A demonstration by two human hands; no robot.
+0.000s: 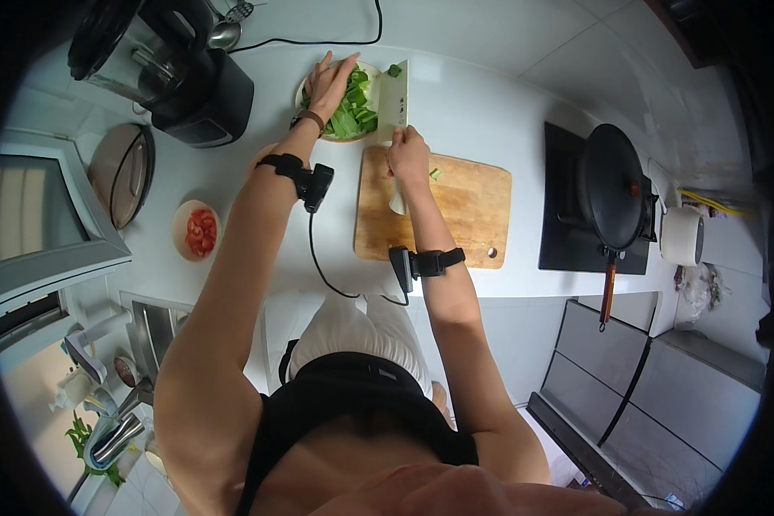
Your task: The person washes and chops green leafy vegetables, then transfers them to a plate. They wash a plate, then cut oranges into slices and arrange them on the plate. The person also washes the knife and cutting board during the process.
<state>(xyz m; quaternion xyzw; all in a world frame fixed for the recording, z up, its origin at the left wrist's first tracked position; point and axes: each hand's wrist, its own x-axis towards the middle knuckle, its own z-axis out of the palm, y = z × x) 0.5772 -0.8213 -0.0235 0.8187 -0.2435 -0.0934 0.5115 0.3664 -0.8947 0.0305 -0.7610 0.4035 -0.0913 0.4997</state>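
Observation:
My right hand (409,155) is closed round the pale handle of a broad kitchen cleaver (393,106), whose blade stands at the right rim of a plate. A bit of green leaf (395,70) sticks to the blade. Cut leafy greens (355,113) fill the plate (373,72). Over their left part lies my left hand (327,82), fingers extended and touching the greens; whether it grips any is hidden. Below the plate is a wooden cutting board (464,213) with a small green scrap (435,173) on it, beside my right hand.
A bowl (179,238) of cut tomato (201,233) sits left, near a glass lid (129,174). A blender (200,97) stands at the back left. To the right, a frying pan (613,187) rests over a black cooktop (561,238). Thin cables run from both forearm straps.

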